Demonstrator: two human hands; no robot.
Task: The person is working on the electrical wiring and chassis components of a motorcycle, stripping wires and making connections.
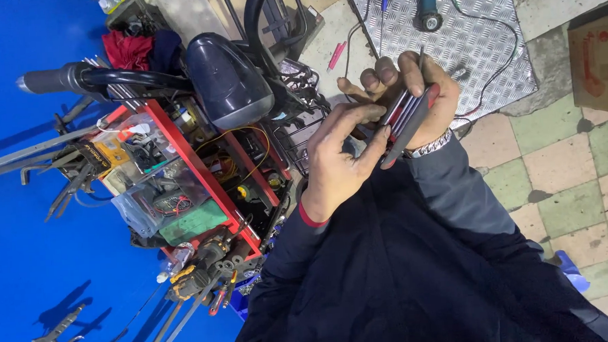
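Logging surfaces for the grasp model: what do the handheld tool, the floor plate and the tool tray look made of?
Pliers: red and dark handle sleeves, probably plastic or rubber; the metal part is hidden by both hands.
Floor plate: bare grey metal, raised tread pattern, dull shine.
Tool tray: likely sheet metal painted red, thin straight edges.

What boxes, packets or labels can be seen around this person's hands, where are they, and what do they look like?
Cardboard box: far right edge on the floor, brown, with a red printed mark.
Clear plastic bags: in the red tool cart at left, see-through, holding small parts.
Yellow-and-black label: on a packet at the cart's upper left, rectangular.
No screens or signs show.
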